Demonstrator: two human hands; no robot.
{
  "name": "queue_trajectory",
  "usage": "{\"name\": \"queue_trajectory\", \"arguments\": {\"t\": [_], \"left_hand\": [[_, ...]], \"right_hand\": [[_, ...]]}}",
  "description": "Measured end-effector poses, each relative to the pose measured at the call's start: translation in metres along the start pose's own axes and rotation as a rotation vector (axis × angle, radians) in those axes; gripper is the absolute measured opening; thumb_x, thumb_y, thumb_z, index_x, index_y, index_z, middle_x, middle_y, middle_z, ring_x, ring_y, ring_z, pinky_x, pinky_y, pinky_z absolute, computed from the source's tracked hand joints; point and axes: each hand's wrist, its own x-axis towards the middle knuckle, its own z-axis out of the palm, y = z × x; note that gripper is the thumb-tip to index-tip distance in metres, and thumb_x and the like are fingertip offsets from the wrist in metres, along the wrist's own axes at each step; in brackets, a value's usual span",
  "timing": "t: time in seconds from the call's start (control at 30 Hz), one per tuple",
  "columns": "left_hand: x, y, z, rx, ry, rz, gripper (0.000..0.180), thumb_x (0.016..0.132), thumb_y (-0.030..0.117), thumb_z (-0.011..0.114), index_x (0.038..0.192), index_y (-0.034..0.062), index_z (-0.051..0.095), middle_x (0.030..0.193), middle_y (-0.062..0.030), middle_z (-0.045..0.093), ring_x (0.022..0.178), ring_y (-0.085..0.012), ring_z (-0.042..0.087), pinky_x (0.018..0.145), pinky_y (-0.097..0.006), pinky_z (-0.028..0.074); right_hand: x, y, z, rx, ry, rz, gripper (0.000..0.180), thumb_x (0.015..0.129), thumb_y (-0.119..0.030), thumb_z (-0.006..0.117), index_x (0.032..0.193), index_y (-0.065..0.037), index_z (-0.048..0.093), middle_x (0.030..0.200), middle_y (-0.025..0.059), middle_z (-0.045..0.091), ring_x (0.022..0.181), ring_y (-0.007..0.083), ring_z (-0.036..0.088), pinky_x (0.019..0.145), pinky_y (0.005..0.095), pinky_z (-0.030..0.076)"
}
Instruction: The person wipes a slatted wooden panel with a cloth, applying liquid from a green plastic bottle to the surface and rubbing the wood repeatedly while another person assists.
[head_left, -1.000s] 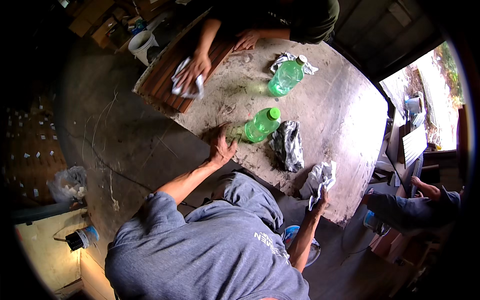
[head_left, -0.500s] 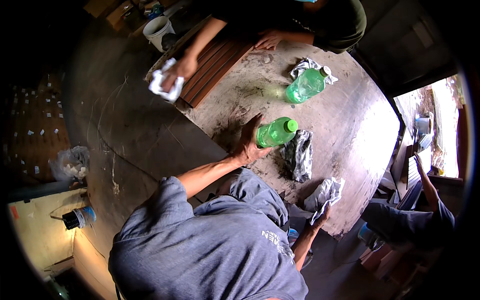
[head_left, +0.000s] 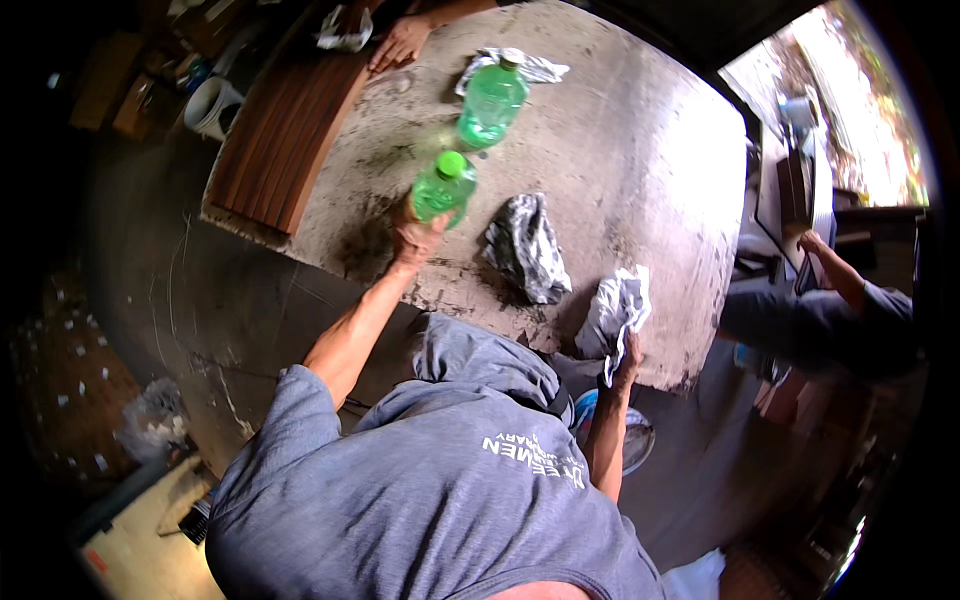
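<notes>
My left hand (head_left: 418, 238) is wrapped round the lower part of a green plastic bottle (head_left: 443, 190) with a bright green cap, over the worktable (head_left: 660, 170). Whether the bottle's base touches the tabletop cannot be made out. Just beyond it stands a larger green bottle (head_left: 492, 108) with a pale cap, beside a crumpled white-and-grey cloth (head_left: 545, 69). At the table's near edge on the right, my right hand (head_left: 631, 358) grips a crumpled whitish cloth (head_left: 613, 315), which hides some fingers. Between my hands lies a dark grey-and-white rag (head_left: 527, 250).
Dark brown wooden slats (head_left: 285, 145) lie along the table's left side. A co-worker's hand (head_left: 402, 42) rests at their far end, near a white cloth (head_left: 345, 30). A white bucket (head_left: 212, 108) stands beyond the left edge. Another person's arm (head_left: 835, 270) is at right.
My view has turned. My left hand has carried the green bottle away from the dark rag, toward the larger bottle. The co-worker's white cloth has gone from the slats' near end to the far end.
</notes>
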Motion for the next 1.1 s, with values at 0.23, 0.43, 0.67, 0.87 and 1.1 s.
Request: {"name": "queue_trajectory", "arguments": {"t": [0.23, 0.43, 0.67, 0.87, 1.1], "left_hand": [[0.024, -0.003, 0.007, 0.034, -0.012, -0.014, 0.054, 0.076, 0.021, 0.085, 0.119, 0.0003, 0.059, 0.104, -0.0075, 0.069, 0.09, -0.0163, 0.064, 0.082, -0.033, 0.052], [-0.039, 0.023, -0.038, 0.516, -0.076, -0.238, 0.048, 0.085, 0.016, 0.07, 0.125, -0.0024, 0.052, 0.117, -0.016, 0.059, 0.103, -0.0259, 0.06, 0.09, -0.036, 0.048], [-0.056, 0.05, -0.004, 0.446, -0.567, 0.225, 0.071, 0.072, 0.004, 0.074, 0.138, 0.0068, 0.048, 0.14, -0.0191, 0.048, 0.132, -0.0349, 0.043, 0.107, -0.047, 0.04], [-0.014, 0.049, 0.075, 0.515, -0.94, 0.496, 0.082, 0.058, 0.011, 0.063, 0.139, 0.0093, 0.048, 0.147, -0.0208, 0.041, 0.14, -0.0387, 0.031, 0.116, -0.051, 0.024], [-0.03, 0.07, 0.002, 0.289, -0.777, 0.102, 0.047, 0.068, 0.013, 0.055, 0.113, -0.0034, 0.057, 0.089, -0.0163, 0.066, 0.079, -0.0269, 0.063, 0.072, -0.041, 0.053]], "right_hand": [[0.003, 0.019, -0.015, 0.229, -0.03, 0.192, 0.039, 0.097, -0.029, 0.055, 0.125, -0.002, 0.06, 0.122, 0.007, 0.062, 0.114, 0.0181, 0.055, 0.102, 0.0324, 0.04], [0.017, 0.055, -0.023, 0.542, -0.296, 0.05, 0.057, 0.103, -0.039, 0.043, 0.144, 0.001, 0.041, 0.142, 0.0113, 0.05, 0.128, 0.0211, 0.05, 0.112, 0.0334, 0.033], [-0.002, 0.01, -0.006, 0.614, -0.3, 0.175, 0.058, 0.098, -0.04, 0.052, 0.14, -0.001, 0.048, 0.135, 0.012, 0.057, 0.122, 0.0253, 0.054, 0.11, 0.0394, 0.035], [-0.018, -0.039, 0.023, 0.564, -0.27, 0.279, 0.052, 0.094, -0.032, 0.057, 0.132, 0.003, 0.053, 0.127, 0.0131, 0.06, 0.116, 0.0246, 0.057, 0.104, 0.0368, 0.039], [-0.023, -0.075, 0.092, 0.544, -0.231, 0.315, 0.046, 0.094, -0.03, 0.056, 0.127, 0.001, 0.056, 0.113, 0.01, 0.066, 0.099, 0.019, 0.064, 0.091, 0.0298, 0.049]]}}
